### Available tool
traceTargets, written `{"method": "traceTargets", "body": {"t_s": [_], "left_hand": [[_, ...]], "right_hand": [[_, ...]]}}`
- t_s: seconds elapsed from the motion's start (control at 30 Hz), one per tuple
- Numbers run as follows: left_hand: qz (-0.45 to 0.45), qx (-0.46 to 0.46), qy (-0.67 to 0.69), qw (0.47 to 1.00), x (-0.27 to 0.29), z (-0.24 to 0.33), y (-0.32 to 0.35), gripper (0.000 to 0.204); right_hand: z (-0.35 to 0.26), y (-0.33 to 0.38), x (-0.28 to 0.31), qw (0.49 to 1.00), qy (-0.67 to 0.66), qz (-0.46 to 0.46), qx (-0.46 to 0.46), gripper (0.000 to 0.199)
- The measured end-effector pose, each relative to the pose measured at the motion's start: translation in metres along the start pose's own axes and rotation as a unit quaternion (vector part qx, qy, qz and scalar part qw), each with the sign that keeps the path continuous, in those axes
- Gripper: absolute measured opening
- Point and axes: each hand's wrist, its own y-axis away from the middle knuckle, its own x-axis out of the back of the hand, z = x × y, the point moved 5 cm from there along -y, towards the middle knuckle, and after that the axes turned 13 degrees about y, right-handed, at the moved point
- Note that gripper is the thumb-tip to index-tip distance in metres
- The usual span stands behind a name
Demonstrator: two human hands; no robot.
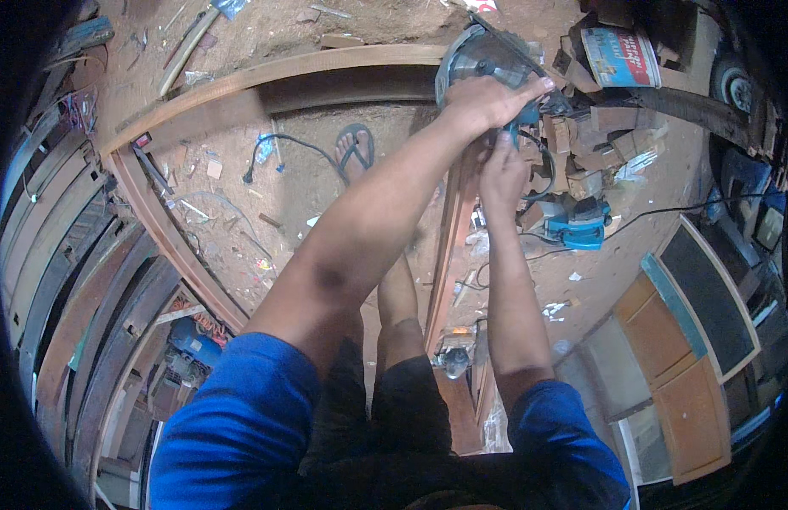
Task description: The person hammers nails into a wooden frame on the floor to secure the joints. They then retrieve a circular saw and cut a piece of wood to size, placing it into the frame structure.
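Note:
A circular saw (pixel 481 61) with a round guard and teal body sits at the right end of a long wooden beam (pixel 326 61), at the far side of the view. My left hand (pixel 489 100) is closed over the top of the saw, its thumb stretched to the right. Just nearer, my right hand (pixel 504 174) grips the saw's teal handle from below. The blade's edge and its contact with the wood are hidden by the guard and my hands. Another reddish timber (pixel 455 225) runs from under the saw toward my legs.
A side timber (pixel 169 225) joins the long beam at the left. Stacked boards (pixel 67 280) stand beyond it. At right lie a teal power tool (pixel 574 231), wood offcuts (pixel 594 140), a paint can (pixel 619 58) and cabinet panels (pixel 683 382). A black cord (pixel 292 140) crosses the floor near my sandalled foot (pixel 354 151).

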Motion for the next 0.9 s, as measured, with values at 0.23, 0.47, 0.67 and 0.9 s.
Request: {"method": "traceTargets", "body": {"t_s": [0.23,0.47,0.67,0.9], "left_hand": [[0.051,0.003,0.003,0.999,0.001,-0.004,-0.001,0.121],[0.019,-0.009,0.010,1.000,-0.001,-0.002,0.001,0.117],[0.035,0.001,0.023,0.999,0.003,-0.017,0.003,0.115],[-0.011,-0.046,0.115,0.992,0.009,-0.050,-0.017,0.112]], "right_hand": [[-0.003,0.005,0.007,0.976,-0.169,-0.011,-0.137,0.040],[0.009,-0.008,-0.007,0.984,-0.152,0.042,-0.081,0.044],[-0.003,-0.001,-0.045,0.613,-0.728,-0.134,-0.276,0.036],[0.002,0.032,-0.061,0.916,-0.401,-0.024,0.010,0.040]]}}
